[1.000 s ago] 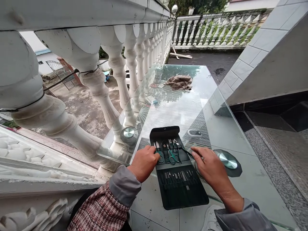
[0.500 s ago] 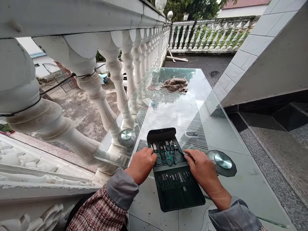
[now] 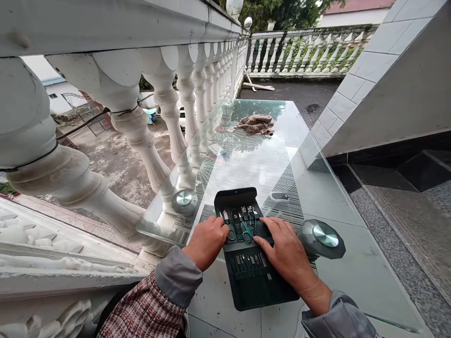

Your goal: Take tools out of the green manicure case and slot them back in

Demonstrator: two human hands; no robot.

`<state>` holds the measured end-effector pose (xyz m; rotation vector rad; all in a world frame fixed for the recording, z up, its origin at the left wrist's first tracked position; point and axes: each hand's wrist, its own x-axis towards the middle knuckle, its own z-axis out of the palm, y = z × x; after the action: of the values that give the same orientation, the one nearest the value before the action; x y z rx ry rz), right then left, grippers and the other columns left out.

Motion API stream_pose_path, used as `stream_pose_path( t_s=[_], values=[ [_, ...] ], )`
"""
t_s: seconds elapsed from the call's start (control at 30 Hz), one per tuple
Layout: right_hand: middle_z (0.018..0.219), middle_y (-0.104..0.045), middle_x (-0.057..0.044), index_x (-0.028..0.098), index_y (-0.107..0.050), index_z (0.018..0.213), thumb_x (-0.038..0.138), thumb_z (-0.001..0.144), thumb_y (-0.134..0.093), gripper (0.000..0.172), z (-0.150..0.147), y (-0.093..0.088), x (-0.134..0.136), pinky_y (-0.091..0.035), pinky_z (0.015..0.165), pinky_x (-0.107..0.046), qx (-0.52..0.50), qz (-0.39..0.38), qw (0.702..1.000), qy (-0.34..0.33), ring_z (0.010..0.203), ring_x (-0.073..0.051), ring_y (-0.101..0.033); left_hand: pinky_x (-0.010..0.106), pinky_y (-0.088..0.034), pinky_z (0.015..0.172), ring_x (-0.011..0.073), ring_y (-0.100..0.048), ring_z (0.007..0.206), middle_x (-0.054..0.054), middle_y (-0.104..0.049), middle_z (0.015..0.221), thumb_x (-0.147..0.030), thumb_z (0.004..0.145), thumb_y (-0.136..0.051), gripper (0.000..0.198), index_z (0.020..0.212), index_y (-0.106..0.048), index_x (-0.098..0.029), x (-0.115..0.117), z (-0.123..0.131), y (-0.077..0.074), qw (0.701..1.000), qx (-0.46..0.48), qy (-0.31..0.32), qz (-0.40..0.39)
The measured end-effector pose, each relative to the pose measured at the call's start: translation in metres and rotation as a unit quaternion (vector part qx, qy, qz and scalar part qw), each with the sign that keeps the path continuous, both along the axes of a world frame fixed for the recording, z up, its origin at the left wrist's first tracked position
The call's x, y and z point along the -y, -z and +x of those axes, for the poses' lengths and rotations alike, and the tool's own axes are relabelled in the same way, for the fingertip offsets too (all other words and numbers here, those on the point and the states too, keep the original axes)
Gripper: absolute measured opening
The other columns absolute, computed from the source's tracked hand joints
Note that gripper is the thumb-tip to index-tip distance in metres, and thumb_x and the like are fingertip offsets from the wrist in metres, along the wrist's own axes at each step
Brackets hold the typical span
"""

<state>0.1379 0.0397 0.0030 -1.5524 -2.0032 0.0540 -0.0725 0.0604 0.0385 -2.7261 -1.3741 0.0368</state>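
Note:
An open black tool case (image 3: 262, 291) lies on the glass table (image 3: 253, 164) in front of me. Its upper row holds green-handled scissors (image 3: 248, 230) and clippers, and a lower row holds several thin metal tools (image 3: 246, 263). My left hand (image 3: 207, 239) rests curled against the case's left edge, its fingertips by the upper row. My right hand (image 3: 285, 251) lies flat over the right half of the case, fingers stretched toward the scissors.
A white balustrade (image 3: 148, 117) runs along the table's left side. Round metal fittings (image 3: 185, 199) (image 3: 324, 237) sit at the near corners. A small grey object (image 3: 280, 197) lies just beyond the case, a crumpled cloth (image 3: 257, 124) at the far end. A tiled wall (image 3: 380, 80) rises on the right.
My right hand has slid left from beside the case onto it, now covering its right half. My left hand stays at the left edge. The view shifted slightly.

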Motion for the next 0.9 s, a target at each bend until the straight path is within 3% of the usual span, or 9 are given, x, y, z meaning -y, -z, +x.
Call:
stream_pose_path(
  t_s=[0.27, 0.57, 0.9],
  values=[
    [0.106, -0.058, -0.011, 0.017, -0.054, 0.109, 0.034, 0.081, -0.056, 0.033, 0.001, 0.002, 0.000, -0.042, 0.087, -0.043, -0.002, -0.010, 1.000, 0.002, 0.102, -0.026, -0.050, 0.028, -0.043, 0.061, 0.0200, -0.053, 0.078, 0.005, -0.056, 0.082, -0.011, 0.086, -0.054, 0.008, 0.080, -0.056, -0.016, 0.000, 0.000, -0.001, 1.000, -0.003, 0.004, -0.004],
    [0.117, -0.055, -0.012, 0.017, -0.048, 0.120, 0.042, 0.079, -0.058, 0.049, 0.006, 0.001, -0.005, -0.038, 0.096, -0.046, -0.017, -0.002, 1.000, -0.022, 0.113, -0.027, -0.045, 0.029, -0.044, 0.061, 0.0204, -0.054, 0.078, 0.004, -0.057, 0.082, -0.008, 0.086, -0.052, 0.010, 0.079, -0.056, -0.016, 0.000, 0.000, -0.001, 1.000, -0.007, 0.003, -0.011],
    [0.128, -0.051, -0.010, 0.019, -0.044, 0.129, 0.045, 0.090, -0.033, 0.048, -0.004, 0.011, -0.031, -0.037, 0.100, -0.046, -0.072, -0.050, 0.994, -0.058, 0.123, -0.024, -0.038, 0.029, -0.046, 0.063, 0.0206, -0.054, 0.081, 0.004, -0.057, 0.084, -0.007, 0.085, -0.052, 0.011, 0.081, -0.056, -0.016, 0.000, 0.001, -0.002, 1.000, -0.006, -0.004, -0.013]
  ],
)
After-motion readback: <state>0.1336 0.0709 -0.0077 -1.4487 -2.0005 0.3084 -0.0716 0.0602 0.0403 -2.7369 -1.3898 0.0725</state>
